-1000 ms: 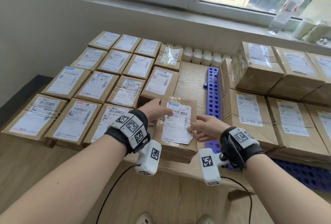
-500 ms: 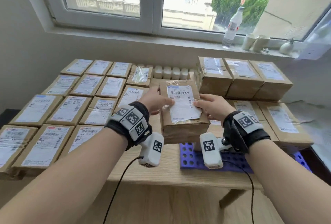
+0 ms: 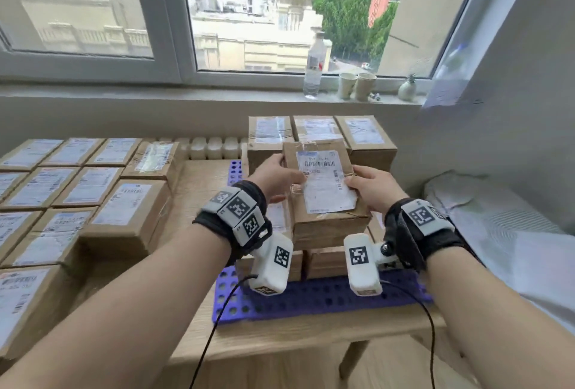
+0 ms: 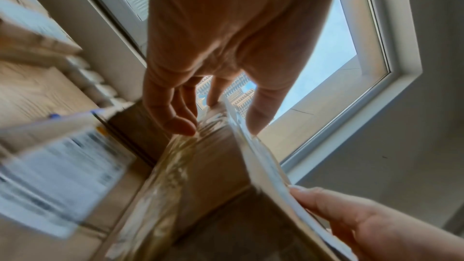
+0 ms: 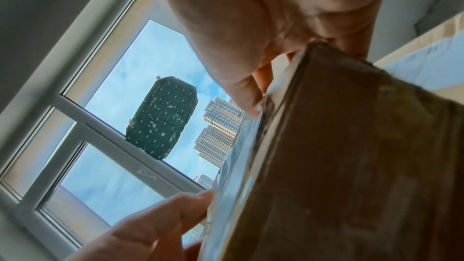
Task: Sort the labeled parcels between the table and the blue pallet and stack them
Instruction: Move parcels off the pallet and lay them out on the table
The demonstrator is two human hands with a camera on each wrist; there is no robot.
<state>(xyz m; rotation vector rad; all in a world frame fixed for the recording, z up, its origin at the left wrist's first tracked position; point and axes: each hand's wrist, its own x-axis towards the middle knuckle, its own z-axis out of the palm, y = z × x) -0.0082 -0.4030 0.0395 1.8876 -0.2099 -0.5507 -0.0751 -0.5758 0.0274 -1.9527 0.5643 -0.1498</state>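
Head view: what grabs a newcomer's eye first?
The brown cardboard parcel with a white shipping label, held centre frame between the left hand and right hand over the stacked parcels on the blue perforated plastic pallet. Then the rows of labeled brown parcels on the left.

You hold a brown parcel point(image 3: 323, 199), its white label point(image 3: 326, 183) carrying black barcodes. Blue pallet point(image 3: 311, 298), round-holed. Pale wood-grain table point(image 3: 199, 183). Black wristbands point(image 3: 249, 202), black-and-white square markers point(image 3: 239, 205).
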